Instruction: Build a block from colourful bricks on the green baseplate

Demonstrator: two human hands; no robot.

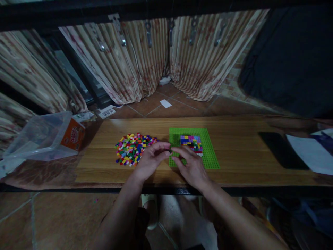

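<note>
My left hand [153,160] is closed in a pinch, with a small dark brick [170,151] between thumb and fingertips. Facing it, my right hand [191,166] has its thumb and fingers apart, and its index fingertip comes close to the brick; I cannot tell whether they touch. Both hands hover over the left part of a green studded baseplate [211,152]. On that plate sits a block of multicoloured bricks [191,140], partly hidden by my right hand. Left of my left hand lies a heap of loose coloured bricks [131,147].
A wooden board [239,149] bears the plate and the heap. To the left stands a clear plastic box [41,135] with an orange label. A dark flat panel [282,149] and white paper [309,152] lie at the right. Curtains [145,62] hang behind.
</note>
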